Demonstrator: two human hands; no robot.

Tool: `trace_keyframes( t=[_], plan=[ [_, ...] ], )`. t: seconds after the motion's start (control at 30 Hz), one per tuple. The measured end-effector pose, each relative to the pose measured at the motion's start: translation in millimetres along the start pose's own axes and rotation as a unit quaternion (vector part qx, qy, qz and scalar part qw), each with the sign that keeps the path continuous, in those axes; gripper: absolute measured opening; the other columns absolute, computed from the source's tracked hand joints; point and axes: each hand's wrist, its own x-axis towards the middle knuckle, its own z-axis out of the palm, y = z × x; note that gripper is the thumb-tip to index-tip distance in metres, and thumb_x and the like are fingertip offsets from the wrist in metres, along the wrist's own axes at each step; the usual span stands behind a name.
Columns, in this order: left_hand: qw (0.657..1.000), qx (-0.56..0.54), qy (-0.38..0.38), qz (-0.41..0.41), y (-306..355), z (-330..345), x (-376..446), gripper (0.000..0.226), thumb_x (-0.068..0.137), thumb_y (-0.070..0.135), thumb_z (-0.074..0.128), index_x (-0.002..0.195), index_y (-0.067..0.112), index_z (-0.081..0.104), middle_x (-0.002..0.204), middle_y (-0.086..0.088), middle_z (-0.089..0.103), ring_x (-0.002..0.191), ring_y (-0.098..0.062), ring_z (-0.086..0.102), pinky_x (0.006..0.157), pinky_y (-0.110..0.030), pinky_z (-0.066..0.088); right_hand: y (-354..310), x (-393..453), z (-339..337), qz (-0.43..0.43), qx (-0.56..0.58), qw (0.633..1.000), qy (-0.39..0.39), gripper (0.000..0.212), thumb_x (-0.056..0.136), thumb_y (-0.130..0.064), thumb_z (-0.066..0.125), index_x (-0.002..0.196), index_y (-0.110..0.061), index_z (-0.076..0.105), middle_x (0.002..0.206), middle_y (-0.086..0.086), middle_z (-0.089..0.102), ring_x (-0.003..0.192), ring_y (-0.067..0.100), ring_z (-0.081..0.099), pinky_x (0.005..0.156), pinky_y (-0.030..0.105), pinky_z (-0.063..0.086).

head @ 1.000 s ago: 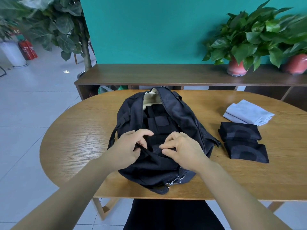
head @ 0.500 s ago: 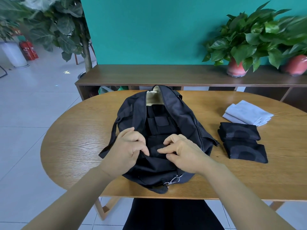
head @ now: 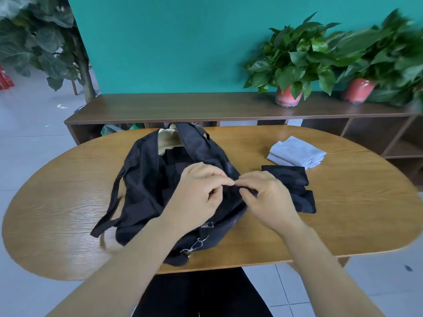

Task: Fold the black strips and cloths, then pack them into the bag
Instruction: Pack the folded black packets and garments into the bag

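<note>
A black backpack (head: 146,179) lies on the oval wooden table (head: 343,213), its top open and showing a beige lining. My left hand (head: 196,193) sits over the bag's right edge with fingertips pinching the black fabric. My right hand (head: 267,197) is just beside it, fingers curled and pinching the same edge of the bag. Two folded black cloths (head: 295,186) lie stacked to the right of the bag, partly behind my right hand. A folded pale grey cloth (head: 297,153) rests behind them.
A loose bag strap (head: 112,209) trails over the table's left half, and a metal clip (head: 194,245) hangs at the bag's near end. A low wooden shelf (head: 206,108) with two potted plants (head: 295,62) stands behind the table. A tall plant (head: 45,42) is at the far left.
Both hands moved right and farther up the bag, from its near middle to its right edge. The camera view shifted, and the bag's strap now lies spread out to the left.
</note>
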Motion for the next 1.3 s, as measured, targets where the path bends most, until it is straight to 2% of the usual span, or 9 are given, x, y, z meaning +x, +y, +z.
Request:
trace_keyframes(
  t=[0.17,0.33,0.5,0.6,0.73,0.8,0.87,1.07,1.3],
  plan=[
    [0.998,0.007,-0.062,0.000,43.0,87.7,24.0,0.023,0.089,0.008,0.056,0.100,0.018,0.074,0.099,0.005,0.069,0.096,-0.019,0.059,0.094,-0.033,0.038,77.9,-31.1,-22.1,0.078,-0.099,0.989,0.078,0.018,0.079,-0.005,0.073,0.092,-0.018,0.075,0.094,-0.004,0.071,0.096,0.025,0.060,0.074,0.037,0.049],
    [0.983,0.052,-0.158,-0.076,56.6,147.9,34.6,0.031,0.096,0.005,0.049,0.121,0.014,0.065,0.116,-0.001,0.067,0.112,-0.021,0.056,0.100,-0.032,0.037,132.1,-43.4,-29.8,0.154,-0.170,0.968,0.100,0.012,0.081,-0.008,0.072,0.091,-0.015,0.076,0.094,0.002,0.072,0.091,0.031,0.056,0.070,0.034,0.037],
    [0.963,0.137,-0.202,-0.118,52.5,164.8,34.4,0.022,0.099,0.012,0.045,0.109,0.016,0.064,0.099,0.001,0.068,0.093,-0.021,0.059,0.085,-0.030,0.040,142.1,-46.8,-23.5,0.150,-0.206,0.966,0.054,0.029,0.088,-0.024,0.057,0.060,-0.018,0.061,0.067,-0.005,0.061,0.074,0.022,0.046,0.061,0.030,0.029],
    [0.961,0.159,-0.195,-0.114,60.3,161.1,30.8,0.018,0.101,0.024,0.046,0.106,0.017,0.062,0.096,0.001,0.067,0.089,-0.021,0.059,0.080,-0.030,0.037,134.8,-54.2,-22.7,0.155,-0.208,0.964,0.058,0.027,0.079,-0.022,0.075,0.058,-0.016,0.059,0.065,-0.004,0.061,0.072,0.023,0.051,0.061,0.031,0.033],
    [0.937,0.213,-0.249,-0.119,70.6,152.6,23.6,0.021,0.102,0.035,0.041,0.105,0.020,0.056,0.102,0.002,0.061,0.098,-0.020,0.054,0.083,-0.032,0.032,127.4,-62.1,-28.4,0.168,-0.215,0.961,0.037,0.016,0.080,-0.033,0.075,0.078,-0.021,0.064,0.083,-0.007,0.065,0.089,0.021,0.050,0.071,0.032,0.030],
    [0.920,0.228,-0.289,-0.134,72.8,148.9,25.5,0.026,0.102,0.036,0.040,0.108,0.018,0.058,0.109,-0.001,0.058,0.104,-0.022,0.052,0.088,-0.034,0.032,124.4,-60.1,-34.9,0.205,-0.245,0.947,-0.026,0.035,0.087,-0.046,0.062,0.114,-0.024,0.059,0.113,-0.003,0.059,0.107,0.021,0.042,0.084,0.033,0.030],
    [0.903,0.239,-0.325,-0.149,74.1,147.1,30.4,0.030,0.102,0.038,0.041,0.113,0.017,0.059,0.116,-0.005,0.054,0.108,-0.024,0.048,0.092,-0.035,0.032,123.9,-52.5,-43.1,0.237,-0.268,0.929,-0.095,0.050,0.089,-0.055,0.054,0.130,-0.028,0.048,0.128,0.001,0.044,0.115,0.023,0.033,0.093,0.036,0.028],
    [0.862,0.241,-0.409,-0.179,78.2,144.4,43.6,0.035,0.101,0.036,0.045,0.126,0.013,0.053,0.129,-0.011,0.045,0.118,-0.028,0.040,0.098,-0.036,0.031,114.1,-35.2,-53.4,0.277,-0.261,0.897,-0.225,0.039,0.089,-0.057,0.052,0.120,-0.032,0.055,0.125,0.001,0.043,0.116,0.022,0.029,0.093,0.037,0.028],
    [0.898,0.210,-0.355,-0.154,84.4,137.8,35.4,0.026,0.099,0.027,0.050,0.119,0.011,0.050,0.114,-0.009,0.062,0.110,-0.028,0.051,0.087,-0.034,0.032,104.0,-38.0,-53.6,0.286,-0.230,0.909,-0.197,0.027,0.091,-0.047,0.056,0.111,-0.029,0.049,0.098,-0.004,0.045,0.099,0.014,0.033,0.087,0.034,0.027]
  ],
)
